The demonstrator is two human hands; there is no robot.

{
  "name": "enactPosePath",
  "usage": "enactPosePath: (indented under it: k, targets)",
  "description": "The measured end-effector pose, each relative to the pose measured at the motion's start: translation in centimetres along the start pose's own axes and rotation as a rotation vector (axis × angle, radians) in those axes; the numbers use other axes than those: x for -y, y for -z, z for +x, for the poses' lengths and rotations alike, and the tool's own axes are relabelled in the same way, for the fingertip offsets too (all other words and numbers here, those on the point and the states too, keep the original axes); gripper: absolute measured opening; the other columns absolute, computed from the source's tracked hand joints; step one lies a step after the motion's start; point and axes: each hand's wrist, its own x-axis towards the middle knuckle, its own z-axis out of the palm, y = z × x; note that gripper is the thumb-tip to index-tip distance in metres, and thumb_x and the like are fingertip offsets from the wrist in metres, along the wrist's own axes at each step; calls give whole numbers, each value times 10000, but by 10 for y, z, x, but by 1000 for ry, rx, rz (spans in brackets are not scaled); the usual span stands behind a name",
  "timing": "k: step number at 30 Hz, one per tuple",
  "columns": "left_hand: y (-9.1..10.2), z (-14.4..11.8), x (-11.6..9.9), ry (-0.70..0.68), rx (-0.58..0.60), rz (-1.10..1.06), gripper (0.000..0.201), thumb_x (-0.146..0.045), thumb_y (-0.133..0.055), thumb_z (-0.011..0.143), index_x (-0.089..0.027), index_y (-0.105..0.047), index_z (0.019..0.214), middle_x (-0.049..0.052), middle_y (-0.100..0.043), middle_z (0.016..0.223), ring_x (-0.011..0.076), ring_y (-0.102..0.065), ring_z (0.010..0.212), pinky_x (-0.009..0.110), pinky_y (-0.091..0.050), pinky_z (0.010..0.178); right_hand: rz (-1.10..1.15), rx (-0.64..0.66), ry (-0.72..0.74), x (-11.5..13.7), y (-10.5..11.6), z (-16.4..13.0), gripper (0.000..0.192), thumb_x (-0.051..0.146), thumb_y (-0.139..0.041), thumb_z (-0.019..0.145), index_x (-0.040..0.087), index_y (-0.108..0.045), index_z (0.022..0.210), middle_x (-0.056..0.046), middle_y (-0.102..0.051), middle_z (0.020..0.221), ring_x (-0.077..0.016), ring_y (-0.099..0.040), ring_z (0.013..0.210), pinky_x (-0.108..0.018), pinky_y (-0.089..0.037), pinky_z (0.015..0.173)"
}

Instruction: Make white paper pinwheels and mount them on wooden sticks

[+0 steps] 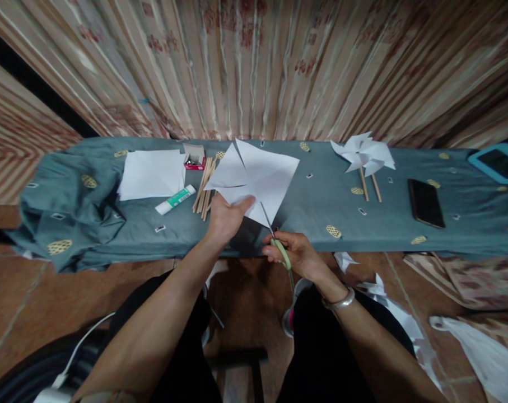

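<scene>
My left hand (pixel 228 215) pinches the lower left part of a white square of paper (pixel 273 170), thumb on top. Slits run inward from the sheet's upper and left corners and stop short of its middle. In my right hand (pixel 299 253) are scissors (pixel 281 252) with pale green handles, their blades at the bottom corner of the sheet and pointing toward its centre. To the left of the paper lie a bundle of wooden sticks (pixel 204 187), a glue stick (pixel 175 200) and an opened small red box (pixel 194 157) with small dark metal pieces.
A stack of white paper (pixel 150 174) lies at the left of the cloth-covered bench (pixel 316 210). White paper pinwheels (pixel 363 152) on sticks, a phone (pixel 425 202) and a blue-framed device (pixel 498 163) lie to the right. Paper scraps (pixel 377 288) are on the floor; a curtain hangs behind.
</scene>
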Motion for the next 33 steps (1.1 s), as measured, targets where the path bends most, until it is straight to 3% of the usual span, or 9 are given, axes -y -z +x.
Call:
enactPosePath:
  k: [12,21,27,33]
  targets:
    - [0,-5,5,-49,48,35,274,-214,-755,612,-133,-683,863,76,-744,896,230,-681,928,337,-541,872,26,-23,-38,7,-1,-2,408,553,-730,713,185,-681,882,5,-636,652,-111,-568,584,-230,-440,546]
    - [-2,-5,5,-34,21,20,309,-216,-764,594,-148,-670,879,70,-746,920,217,-691,872,345,-541,877,87,-48,-55,7,-3,-1,417,564,-753,678,182,-684,830,8,-627,608,-105,-564,544,-226,-438,521]
    - [-4,-9,3,30,64,8,251,-215,-754,596,-155,-680,828,69,-748,881,220,-694,823,339,-569,805,52,-65,-62,7,0,-1,409,542,-755,686,185,-704,879,-5,-661,624,-117,-588,562,-229,-437,522]
    - [-5,-9,1,22,47,-17,275,-198,-754,590,-150,-672,848,72,-751,895,210,-695,829,325,-563,817,121,-74,-80,9,-3,0,424,562,-778,638,180,-692,798,3,-650,611,-107,-582,538,-225,-453,519]
